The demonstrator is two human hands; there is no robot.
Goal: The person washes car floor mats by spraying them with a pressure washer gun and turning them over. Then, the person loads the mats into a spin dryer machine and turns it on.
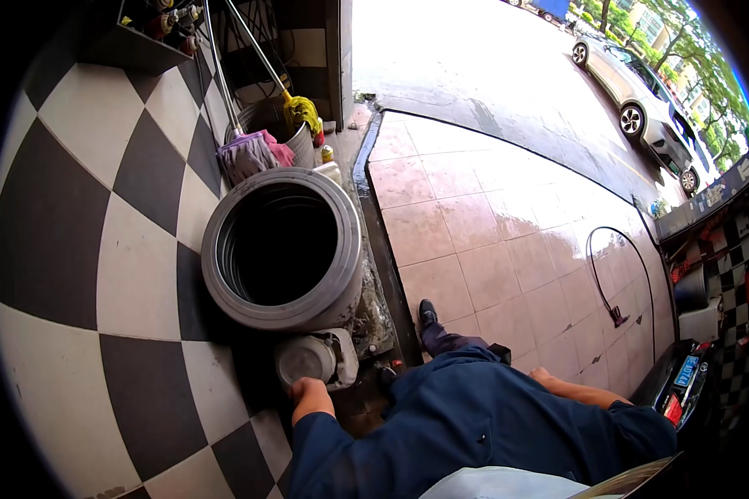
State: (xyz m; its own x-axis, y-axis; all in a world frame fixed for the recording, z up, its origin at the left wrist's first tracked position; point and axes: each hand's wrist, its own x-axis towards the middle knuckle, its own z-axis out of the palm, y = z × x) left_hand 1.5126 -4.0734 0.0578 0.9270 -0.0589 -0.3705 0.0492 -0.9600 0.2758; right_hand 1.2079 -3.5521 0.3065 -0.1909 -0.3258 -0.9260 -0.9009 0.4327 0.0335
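My left hand [310, 391] is at the near edge of a round grey cap or housing [305, 360], its fingers curled and partly hidden; what they grip, if anything, does not show. That housing sits in a pale bracket [344, 358] beside a large grey drum [345, 241], whose round mouth faces up and whose inside is dark. My right hand [543, 377] hangs by my right side above the pink tiles, small in view, with its fingers mostly hidden; I see no object in it.
Black-and-white tiles [141, 274] cover the left side. Mops [250, 154] and a bucket [266, 116] stand past the drum. A dark gutter [395, 291] edges the wet pink floor [483, 249], where a black hose [592, 249] lies. Cars [641, 91] stand outside and at lower right.
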